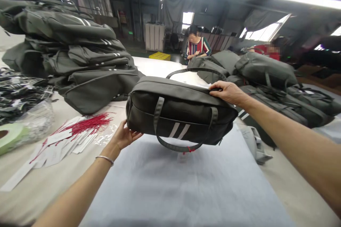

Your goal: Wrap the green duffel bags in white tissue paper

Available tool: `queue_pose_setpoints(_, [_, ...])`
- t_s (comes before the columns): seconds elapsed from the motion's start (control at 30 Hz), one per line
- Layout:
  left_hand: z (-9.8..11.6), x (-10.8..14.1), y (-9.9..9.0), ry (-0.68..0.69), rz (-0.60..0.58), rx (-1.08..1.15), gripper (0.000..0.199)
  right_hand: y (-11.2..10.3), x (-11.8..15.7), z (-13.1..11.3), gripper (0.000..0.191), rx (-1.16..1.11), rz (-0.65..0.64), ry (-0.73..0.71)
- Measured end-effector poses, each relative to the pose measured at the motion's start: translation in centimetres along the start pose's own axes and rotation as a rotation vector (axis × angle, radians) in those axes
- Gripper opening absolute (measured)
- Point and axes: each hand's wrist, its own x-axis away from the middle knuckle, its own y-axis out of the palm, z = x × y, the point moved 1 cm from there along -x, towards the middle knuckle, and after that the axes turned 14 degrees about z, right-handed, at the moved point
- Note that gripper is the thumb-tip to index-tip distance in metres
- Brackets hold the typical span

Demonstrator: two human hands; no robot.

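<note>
A dark grey-green duffel bag (183,113) with two pale stripes is held up above a light blue sheet on the table. My left hand (125,136) grips its lower left end, thumb at the side and fingers underneath. At the upper right, my right hand (226,92) is closed on the top edge, thumb and fingers pinching the fabric. One carry handle hangs down the front, with a red string tied on it and a pale tag (183,157) below. The other handle arches up behind the bag.
Stacked flat bags (98,88) rise at the left. White tags with red strings (77,134), a tape roll (12,136) and a heap of straps (21,92) lie before them. Filled bags (266,71) are piled right. A yellow crate (159,56) and two people are farther back.
</note>
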Motion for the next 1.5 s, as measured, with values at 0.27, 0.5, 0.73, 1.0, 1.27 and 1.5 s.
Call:
queue_pose_setpoints(0.27, [-3.3,-4.7,-1.0,-0.034,0.100,0.053,0.004,6.1,-0.8,6.1,0.023,-0.053,-0.102,-0.004])
queue_pose_setpoints(0.5, [-4.4,-7.3,-0.9,-0.041,0.182,0.043,0.010,8.8,-1.3,8.2,0.020,-0.087,-0.145,-0.023])
queue_pose_setpoints(0.73, [-4.3,-9.0,0.0,-0.052,0.218,0.015,0.006,9.5,-1.6,8.6,0.020,-0.076,-0.170,0.001])
queue_pose_setpoints(1.0, [-3.5,-10.5,0.5,-0.081,0.241,-0.033,0.011,10.0,-3.0,8.2,0.018,-0.022,-0.173,-0.042])
queue_pose_setpoints(1.27, [-3.3,-10.8,0.7,-0.083,0.261,-0.020,0.007,10.4,-3.3,7.3,0.018,-0.006,-0.178,-0.003])
queue_pose_setpoints(1.5, [-3.4,-9.6,-0.3,-0.064,0.250,0.014,0.006,9.5,-1.6,6.3,0.014,-0.035,-0.157,-0.058])
